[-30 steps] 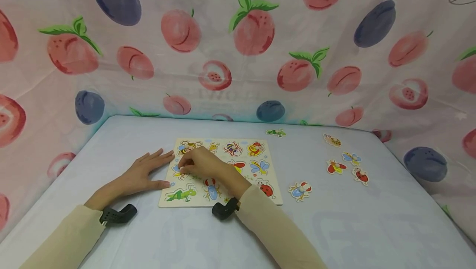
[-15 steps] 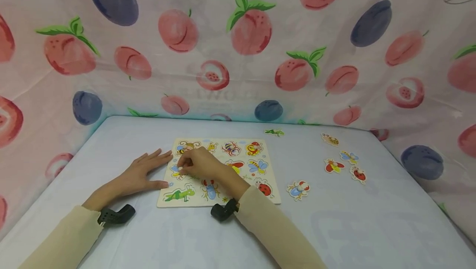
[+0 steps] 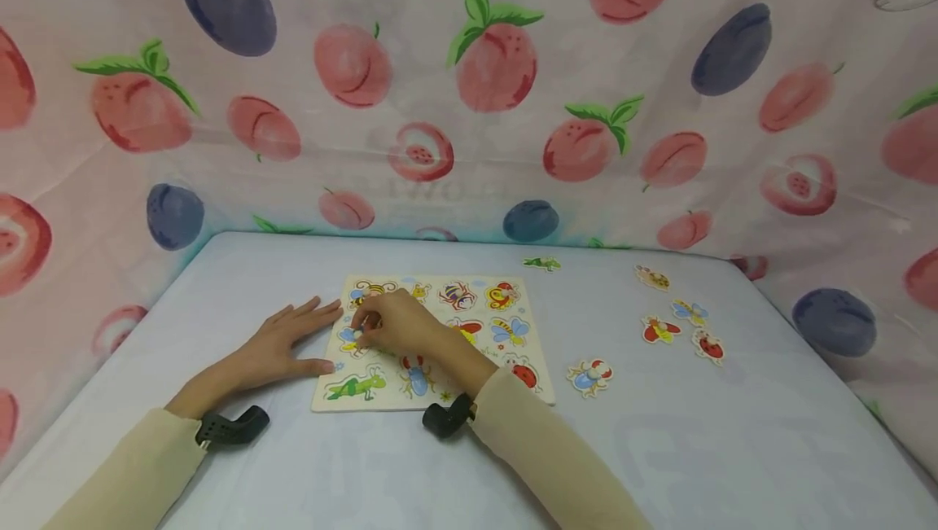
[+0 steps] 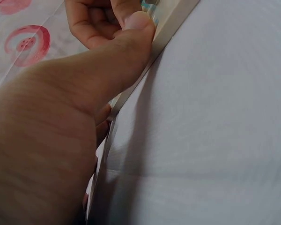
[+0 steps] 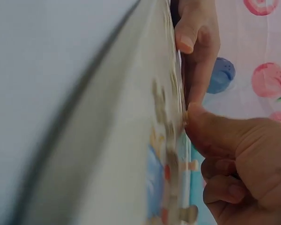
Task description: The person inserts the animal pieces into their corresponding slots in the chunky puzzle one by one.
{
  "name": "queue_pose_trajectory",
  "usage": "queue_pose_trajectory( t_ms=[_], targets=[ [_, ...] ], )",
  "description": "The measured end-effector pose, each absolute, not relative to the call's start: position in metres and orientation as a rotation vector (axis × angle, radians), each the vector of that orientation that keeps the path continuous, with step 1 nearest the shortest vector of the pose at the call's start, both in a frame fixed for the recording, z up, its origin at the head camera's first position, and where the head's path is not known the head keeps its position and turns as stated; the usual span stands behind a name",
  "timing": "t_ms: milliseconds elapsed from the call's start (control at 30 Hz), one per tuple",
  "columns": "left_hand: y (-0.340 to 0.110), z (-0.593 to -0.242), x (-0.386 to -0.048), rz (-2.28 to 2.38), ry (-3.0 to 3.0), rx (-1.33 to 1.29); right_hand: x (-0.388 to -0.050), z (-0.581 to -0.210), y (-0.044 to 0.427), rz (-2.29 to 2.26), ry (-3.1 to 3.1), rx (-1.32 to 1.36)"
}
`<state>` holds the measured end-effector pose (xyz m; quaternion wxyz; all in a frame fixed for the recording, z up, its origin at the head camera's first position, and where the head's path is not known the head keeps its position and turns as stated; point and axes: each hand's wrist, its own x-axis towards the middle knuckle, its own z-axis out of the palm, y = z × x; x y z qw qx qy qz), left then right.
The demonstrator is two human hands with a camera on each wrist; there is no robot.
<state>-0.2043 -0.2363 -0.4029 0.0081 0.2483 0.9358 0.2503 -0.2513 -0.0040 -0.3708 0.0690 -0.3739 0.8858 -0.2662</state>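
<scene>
A wooden puzzle board [image 3: 432,402] with insect pictures lies on the table. At its left side, my right hand [image 3: 406,325] pinches the small knob of a blue-and-yellow insect piece [image 3: 350,339], which lies over the matching picture; the fingertips partly hide it. My left hand [image 3: 282,343] is spread with straight fingers, its fingertips and thumb touching the board's left edge. In the left wrist view the left thumb [image 4: 117,61] rests at the board's edge. The right wrist view shows the right thumb and finger [image 5: 225,136] together at the board's surface.
Right of the board lie loose pieces: a blue beetle [image 3: 589,377], a red-winged insect [image 3: 660,330], a ladybug [image 3: 708,345], a blue-winged insect [image 3: 690,313] and a spotted beetle [image 3: 652,278]. Behind the board is a green grasshopper [image 3: 542,264]. A fruit-print cloth [image 3: 454,50] hangs behind.
The right fingers have shifted very slightly at the blue-and-yellow piece, and more of it shows. The left hand stays at the board's edge.
</scene>
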Motion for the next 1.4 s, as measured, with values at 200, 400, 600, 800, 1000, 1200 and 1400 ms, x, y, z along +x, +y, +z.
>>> queue_pose_trajectory(
  t_ms=[200,400,600,800,1000,1200,1400],
  targets=[
    [-0.235,-0.404,-0.205,0.763,2.935,0.776,-0.248,-0.355,0.014,-0.826,2.671,-1.145],
    [-0.236,-0.405,-0.205,0.75,2.938,0.756,-0.247,-0.346,0.042,-0.895,2.714,-1.159],
    [-0.235,-0.406,-0.205,0.759,2.95,0.761,-0.243,-0.341,0.076,-0.93,2.768,-1.147],
    [-0.235,-0.406,-0.205,0.753,2.951,0.779,-0.238,-0.34,0.11,-0.948,2.856,-1.086],
    [-0.235,-0.406,-0.205,0.761,2.943,0.78,-0.237,-0.338,0.143,-1.02,2.933,-1.037],
    [-0.235,-0.405,-0.204,0.765,2.939,0.773,-0.238,-0.339,0.177,-1.052,3.017,-0.972],
    [-0.234,-0.405,-0.204,0.768,2.941,0.765,-0.248,-0.338,0.219,-1.05,3.104,-0.822]
  ],
)
